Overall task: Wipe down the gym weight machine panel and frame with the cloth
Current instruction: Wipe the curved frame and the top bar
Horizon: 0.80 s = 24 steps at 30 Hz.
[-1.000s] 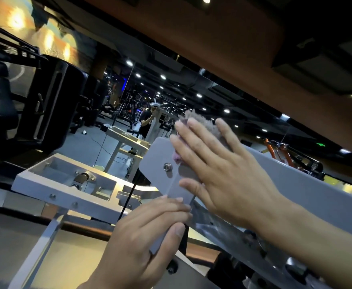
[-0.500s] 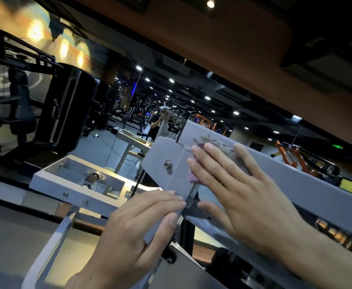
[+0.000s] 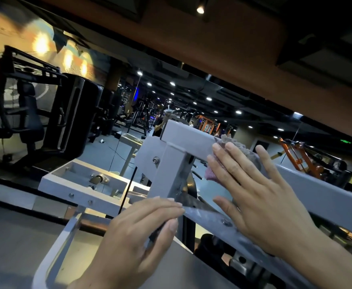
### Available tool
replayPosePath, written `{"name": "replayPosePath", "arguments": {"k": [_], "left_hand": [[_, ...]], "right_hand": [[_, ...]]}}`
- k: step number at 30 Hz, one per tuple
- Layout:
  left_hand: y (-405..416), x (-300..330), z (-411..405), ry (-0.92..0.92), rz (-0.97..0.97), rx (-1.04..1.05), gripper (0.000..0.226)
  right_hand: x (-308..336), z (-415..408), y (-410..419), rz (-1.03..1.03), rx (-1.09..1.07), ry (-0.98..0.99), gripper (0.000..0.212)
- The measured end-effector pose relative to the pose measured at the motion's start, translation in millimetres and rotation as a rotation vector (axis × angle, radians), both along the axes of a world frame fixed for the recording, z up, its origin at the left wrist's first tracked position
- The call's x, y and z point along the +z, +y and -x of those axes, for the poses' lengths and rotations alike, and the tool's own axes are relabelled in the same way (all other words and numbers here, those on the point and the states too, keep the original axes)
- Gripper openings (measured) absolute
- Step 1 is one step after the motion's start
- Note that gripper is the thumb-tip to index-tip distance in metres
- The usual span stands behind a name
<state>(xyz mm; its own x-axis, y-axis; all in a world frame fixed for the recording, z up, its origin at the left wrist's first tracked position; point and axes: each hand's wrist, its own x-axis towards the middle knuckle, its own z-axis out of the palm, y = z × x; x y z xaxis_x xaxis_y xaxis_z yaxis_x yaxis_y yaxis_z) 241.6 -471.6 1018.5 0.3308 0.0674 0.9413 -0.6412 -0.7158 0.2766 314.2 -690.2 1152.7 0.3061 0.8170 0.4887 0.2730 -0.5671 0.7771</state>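
Right hand [image 3: 262, 197] flat, fingers straight, presses cloth [image 3: 236, 149] on beam [image 3: 191, 142]. Left hand [image 3: 137, 232] grips post [image 3: 166, 176].

A dim commercial gym: a black weight machine [image 3: 35, 113] on the left, an orange rack [image 3: 300, 159] on the right, ceiling spotlights [image 3: 200, 10] overhead.
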Motion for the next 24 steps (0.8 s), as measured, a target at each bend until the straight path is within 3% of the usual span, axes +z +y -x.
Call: {"name": "replayPosePath", "arguments": {"k": [13,20,24], "left_hand": [[13,-3,-19,0.033,0.034,-0.052,0.030],[58,21,-60,-0.099,-0.014,-0.114,0.034],[89,39,-76,-0.232,0.067,-0.091,0.027]], "right_hand": [[2,-1,21,0.006,-0.063,0.007,0.070],[8,-15,80,0.012,-0.050,0.001,0.070],[12,-21,113,0.011,-0.049,0.018,0.071]]}}
